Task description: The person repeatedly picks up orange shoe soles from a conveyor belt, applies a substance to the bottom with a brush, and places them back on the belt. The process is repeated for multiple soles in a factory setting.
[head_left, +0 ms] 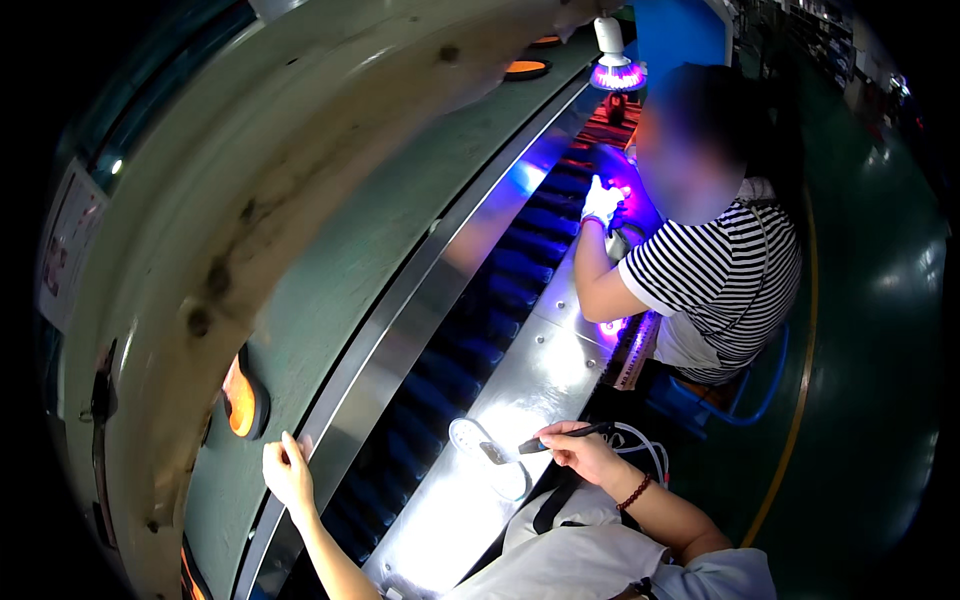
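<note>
A pale shoe sole (467, 434) lies on the shiny metal bench top (545, 365) in front of me, with a darker patch at its middle. My right hand (588, 458) is closed round a black pen-shaped tool (541, 443), whose tip points left over the sole; whether it touches cannot be made out. My left hand (288, 476) is at the metal rail (345, 405) of the conveyor, its fingers curled and nothing visible in them. Just beyond it, an orange and black shoe sole (242, 402) rests on the green belt (300, 345).
Dark rollers (430, 400) run between rail and bench. Ahead on the right, a co-worker in a striped shirt (720, 270) works with a gloved hand (602, 200) under a purple-lit lamp (617, 75). Pale tubing (650, 445) loops beside my right hand. A curved beige cover (230, 230) overhangs the belt.
</note>
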Demonstrator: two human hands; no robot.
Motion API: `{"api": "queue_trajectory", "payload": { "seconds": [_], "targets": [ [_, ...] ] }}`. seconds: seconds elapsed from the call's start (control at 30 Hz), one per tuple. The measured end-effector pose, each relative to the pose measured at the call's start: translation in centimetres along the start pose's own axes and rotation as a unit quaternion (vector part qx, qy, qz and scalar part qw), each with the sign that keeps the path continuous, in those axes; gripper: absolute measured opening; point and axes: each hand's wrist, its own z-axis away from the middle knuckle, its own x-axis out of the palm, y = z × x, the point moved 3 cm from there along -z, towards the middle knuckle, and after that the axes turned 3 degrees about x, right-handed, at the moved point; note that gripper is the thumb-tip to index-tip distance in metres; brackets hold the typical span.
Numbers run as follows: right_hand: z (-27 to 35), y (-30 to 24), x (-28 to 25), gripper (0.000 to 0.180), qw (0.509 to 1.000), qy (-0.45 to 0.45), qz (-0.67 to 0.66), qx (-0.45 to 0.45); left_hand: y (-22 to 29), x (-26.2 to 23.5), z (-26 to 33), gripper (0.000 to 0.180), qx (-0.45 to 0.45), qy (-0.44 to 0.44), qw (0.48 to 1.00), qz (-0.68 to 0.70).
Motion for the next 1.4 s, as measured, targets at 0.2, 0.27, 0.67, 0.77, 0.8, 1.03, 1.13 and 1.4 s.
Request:
{"api": "queue_trajectory", "payload": {
  "seconds": [0.2, 0.27, 0.67, 0.77, 0.8, 1.03, 1.13, 1.4],
  "targets": [
    [-1.0, -2.6, -2.1, 0.017, 0.999, 0.033, -0.011, -0.042, -1.8, 1.1, -0.3, 0.037, 0.001, 0.025, 0.999, -0.043],
    [-1.2, -3.1, -2.7, 0.017, 0.997, 0.049, -0.03, -0.049, -1.1, 1.2, -0.8, 0.037, 0.015, 0.024, 0.998, -0.058],
    [-2.9, -2.8, -2.9, 0.013, 0.998, 0.056, -0.034, -0.019, -0.9, 2.9, -1.3, 0.038, 0.021, 0.06, 0.998, 0.014],
    [-3.2, -1.8, -2.5, 0.014, 0.999, 0.052, -0.01, -0.014, -1.4, 3.5, -1.3, 0.033, 0.026, 0.061, 0.998, 0.01],
    [-3.1, -1.5, -2.2, 0.015, 0.999, 0.054, -0.006, -0.007, -1.1, 3.6, -1.2, 0.032, 0.028, 0.053, 0.998, 0.009],
    [-2.5, 2.4, -1.5, 0.014, 0.999, 0.048, 0.006, 0.013, -0.4, 3.6, -1.0, 0.013, 0.128, -0.022, 0.991, 0.039],
    [-1.6, 4.0, -0.9, 0.014, 0.998, 0.061, 0.023, 0.015, 0.1, 3.7, -1.2, 0.017, 0.154, -0.036, 0.987, 0.005],
    [3.2, 7.4, 1.6, 0.014, 0.995, 0.08, 0.055, 0.005, -1.8, 5.4, -0.8, 0.042, 0.084, -0.133, 0.987, -0.023]
  ]
}}
